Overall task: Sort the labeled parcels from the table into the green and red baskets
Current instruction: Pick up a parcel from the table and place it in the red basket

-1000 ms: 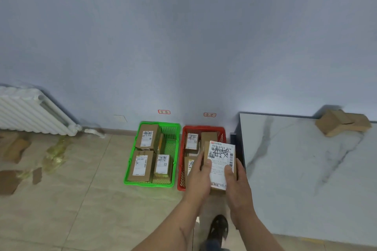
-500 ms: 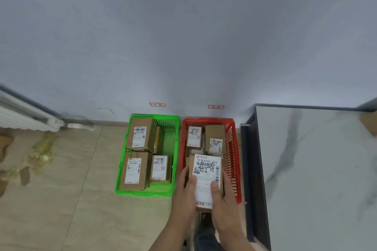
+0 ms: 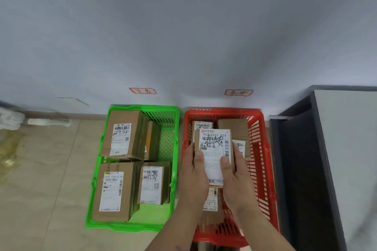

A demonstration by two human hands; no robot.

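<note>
Both hands hold one labeled parcel [image 3: 214,155] over the red basket [image 3: 263,161]. Left hand [image 3: 192,177] grips its left edge, thumb lying on the white label; right hand [image 3: 236,175] grips the right edge, thumb likewise on the label. Grip on each side is closed around the parcel — fingers mostly hidden beneath it. Label faces up, with a barcode and black handwriting across it.

Red basket already contains several cardboard parcels [image 3: 234,128] under and behind the held one; whether the held parcel touches them cannot be told.

Green basket [image 3: 167,144] sits on the floor just left of the red one, touching or nearly so, with four visible boxes [image 3: 122,134], labels up.

Two small red-bordered wall tags [image 3: 142,90] — one above each basket. Bench [image 3: 344,149] edge at right, beside the red basket.
</note>
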